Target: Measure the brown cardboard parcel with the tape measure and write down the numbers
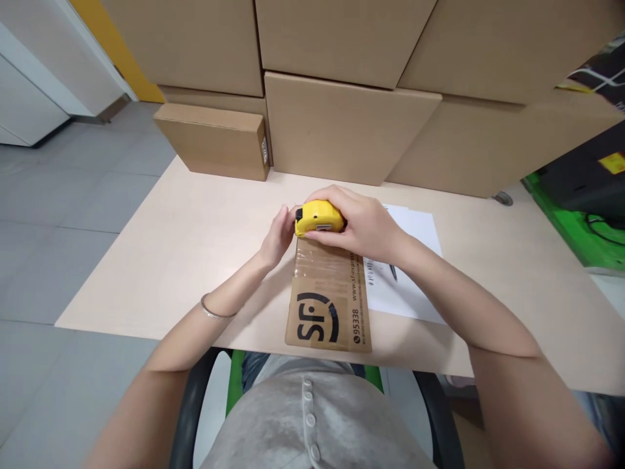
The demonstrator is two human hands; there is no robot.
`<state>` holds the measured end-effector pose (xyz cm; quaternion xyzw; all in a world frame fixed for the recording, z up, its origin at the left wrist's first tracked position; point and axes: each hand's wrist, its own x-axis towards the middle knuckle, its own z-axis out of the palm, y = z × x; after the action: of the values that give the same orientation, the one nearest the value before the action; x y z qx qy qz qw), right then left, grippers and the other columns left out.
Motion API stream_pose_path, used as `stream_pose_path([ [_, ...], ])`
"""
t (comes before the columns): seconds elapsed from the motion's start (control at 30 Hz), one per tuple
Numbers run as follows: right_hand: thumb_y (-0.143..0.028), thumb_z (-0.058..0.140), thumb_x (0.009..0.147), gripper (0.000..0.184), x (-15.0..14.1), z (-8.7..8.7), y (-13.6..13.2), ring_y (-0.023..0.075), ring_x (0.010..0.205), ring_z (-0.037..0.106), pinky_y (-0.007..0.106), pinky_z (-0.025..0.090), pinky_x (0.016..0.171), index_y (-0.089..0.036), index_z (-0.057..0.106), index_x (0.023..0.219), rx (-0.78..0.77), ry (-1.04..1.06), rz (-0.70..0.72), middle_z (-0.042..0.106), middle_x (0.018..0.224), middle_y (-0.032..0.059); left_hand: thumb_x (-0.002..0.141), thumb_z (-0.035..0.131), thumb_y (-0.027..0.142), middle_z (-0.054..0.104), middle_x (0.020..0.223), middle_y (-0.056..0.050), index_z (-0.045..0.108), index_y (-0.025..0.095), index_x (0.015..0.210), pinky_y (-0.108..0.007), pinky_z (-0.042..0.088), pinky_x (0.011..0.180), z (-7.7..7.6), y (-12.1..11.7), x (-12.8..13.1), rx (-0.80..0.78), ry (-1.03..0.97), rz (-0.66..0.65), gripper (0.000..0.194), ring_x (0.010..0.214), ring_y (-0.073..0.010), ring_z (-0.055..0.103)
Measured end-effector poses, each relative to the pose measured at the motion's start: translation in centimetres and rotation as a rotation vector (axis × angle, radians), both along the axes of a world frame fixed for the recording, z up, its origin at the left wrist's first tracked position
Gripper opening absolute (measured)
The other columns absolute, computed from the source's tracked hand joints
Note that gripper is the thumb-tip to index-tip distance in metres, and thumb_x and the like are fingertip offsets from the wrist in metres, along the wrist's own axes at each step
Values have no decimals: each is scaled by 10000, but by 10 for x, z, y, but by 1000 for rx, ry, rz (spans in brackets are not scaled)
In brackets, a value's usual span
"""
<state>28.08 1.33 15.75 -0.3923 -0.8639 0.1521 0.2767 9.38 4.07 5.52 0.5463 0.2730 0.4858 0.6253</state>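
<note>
My right hand [364, 218] grips a yellow tape measure [319, 217] from its right side, thumb along the near face and fingers over the top. The tape measure rests over the far end of a flat brown cardboard box [317, 319] with black SF print and clear tape across it. At the left end of the tape measure, by its black part, is my left hand [279, 238]. Its fingers are curled in and partly hidden behind the tape measure and the box edge, so what they pinch is unclear. No drawn-out blade shows.
A white sheet of paper [415, 286] with print and a drawing lies right of the box, partly under my right forearm. Large cardboard boxes [336, 130] stand stacked along the back of the table [146, 260]. A smaller closed carton [219, 146] stands at the back left.
</note>
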Motion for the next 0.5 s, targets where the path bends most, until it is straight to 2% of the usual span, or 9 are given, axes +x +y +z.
stream_pose_path([
  [0.13,-398,752,921,344,17,0,-7,284,1027,728,388,531,830,-254,664,1220,0,-21,-50,763,1240,78,987,512,684,742,1344,-49,756,269,1183,-495,410,1240,-11,7,-8,165,101,-21,520,1381,-318,599],
  [0.27,-434,772,912,353,57,-4,-18,284,1029,723,409,546,870,-274,681,1212,-13,24,-102,760,1209,74,1031,544,577,684,1441,-36,730,332,1292,-474,310,1311,-13,9,-13,281,146,-67,403,1508,-276,497],
  [0.4,-455,799,882,360,92,-8,-31,291,982,723,421,556,822,-277,695,1178,-71,74,-189,754,1166,82,1032,566,539,680,1448,-44,722,342,1302,-514,379,1270,-5,7,-15,310,177,-120,369,1460,-289,552],
  [0.5,-448,811,877,349,104,-11,-35,269,938,708,397,542,771,-276,693,1157,-85,101,-199,746,1127,75,1022,573,545,684,1440,-57,713,324,1302,-520,438,1222,0,7,-17,317,217,-138,384,1415,-295,589],
])
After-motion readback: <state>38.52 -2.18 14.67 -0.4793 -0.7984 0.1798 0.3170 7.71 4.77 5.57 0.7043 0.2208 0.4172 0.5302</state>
